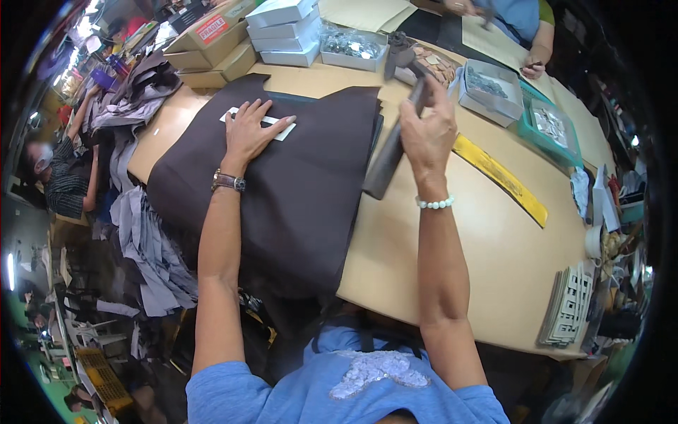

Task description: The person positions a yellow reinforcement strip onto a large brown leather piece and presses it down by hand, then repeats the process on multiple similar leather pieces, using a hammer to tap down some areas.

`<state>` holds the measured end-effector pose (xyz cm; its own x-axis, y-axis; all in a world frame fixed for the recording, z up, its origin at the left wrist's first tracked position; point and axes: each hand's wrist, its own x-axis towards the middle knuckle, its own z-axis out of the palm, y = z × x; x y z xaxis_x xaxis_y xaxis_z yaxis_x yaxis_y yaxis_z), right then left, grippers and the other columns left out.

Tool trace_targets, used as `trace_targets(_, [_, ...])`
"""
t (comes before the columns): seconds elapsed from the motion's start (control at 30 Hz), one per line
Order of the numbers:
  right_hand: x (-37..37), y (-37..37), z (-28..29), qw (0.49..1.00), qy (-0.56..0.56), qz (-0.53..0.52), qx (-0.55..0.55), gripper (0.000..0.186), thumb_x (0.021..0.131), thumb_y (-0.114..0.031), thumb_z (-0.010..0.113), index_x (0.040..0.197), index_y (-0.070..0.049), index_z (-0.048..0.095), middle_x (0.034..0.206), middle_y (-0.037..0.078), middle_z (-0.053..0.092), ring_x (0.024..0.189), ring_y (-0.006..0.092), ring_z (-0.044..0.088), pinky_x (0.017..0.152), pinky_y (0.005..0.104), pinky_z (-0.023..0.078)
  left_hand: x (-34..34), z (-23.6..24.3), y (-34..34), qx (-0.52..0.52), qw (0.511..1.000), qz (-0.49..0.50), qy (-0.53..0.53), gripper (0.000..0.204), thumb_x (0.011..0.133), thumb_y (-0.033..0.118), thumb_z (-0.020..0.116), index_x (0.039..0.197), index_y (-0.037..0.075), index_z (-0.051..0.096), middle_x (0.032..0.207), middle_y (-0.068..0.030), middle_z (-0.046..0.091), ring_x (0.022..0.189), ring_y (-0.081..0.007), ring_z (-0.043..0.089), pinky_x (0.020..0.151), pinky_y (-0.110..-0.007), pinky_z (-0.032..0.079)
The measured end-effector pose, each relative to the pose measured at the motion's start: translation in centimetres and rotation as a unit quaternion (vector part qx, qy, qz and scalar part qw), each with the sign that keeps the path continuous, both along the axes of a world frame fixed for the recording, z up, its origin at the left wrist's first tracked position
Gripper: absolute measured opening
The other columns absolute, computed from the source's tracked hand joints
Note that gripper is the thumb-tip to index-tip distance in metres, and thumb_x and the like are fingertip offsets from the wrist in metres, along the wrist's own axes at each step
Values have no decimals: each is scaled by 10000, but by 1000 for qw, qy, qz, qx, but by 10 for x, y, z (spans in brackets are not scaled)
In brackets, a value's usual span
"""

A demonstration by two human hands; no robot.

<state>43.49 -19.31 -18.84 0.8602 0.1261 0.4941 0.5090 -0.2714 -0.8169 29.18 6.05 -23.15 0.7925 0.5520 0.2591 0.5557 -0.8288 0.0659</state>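
Note:
My left hand (247, 134) lies flat with its fingers spread on a small white strip (282, 130), pressing it against a stack of dark brown sheets (282, 198). The sheets look like leather or cloth; which one I cannot tell. My right hand (429, 134) grips a long dark grey bar (385, 166) near its upper end, beside the right edge of the stack. The bar slants down toward the stack's edge, and its upper part is partly covered by my fingers. Whether it touches the table is unclear.
A yellow strip (501, 180) lies to the right on the wooden table (402, 261). Boxes of small metal parts (353, 46), a white tray (494, 106) and a green basket (526, 131) stand at the back. Cut-out templates (568, 307) rest at right. Another person's hand (534, 62) works opposite.

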Motion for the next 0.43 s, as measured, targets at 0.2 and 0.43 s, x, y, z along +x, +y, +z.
trace_targets(0.2, [-61,32,2,991,-9,131,-30,422,773,-207,566,1173,-75,579,982,222,497,814,372,595,742,452,498,-1,-1,-2,-10,999,-16,-40,773,749,697,513,1248,110,566,1356,-118,482,1289,-302,387,1059,-561,183])
trace_targets(0.43, [-81,45,-28,928,16,173,-329,481,851,-365,552,1270,-133,512,1110,227,472,722,373,649,654,437,539,-1,-1,0,-27,999,-3,-28,783,737,705,527,1278,139,546,1388,-108,451,1331,-281,333,1087,-558,134])
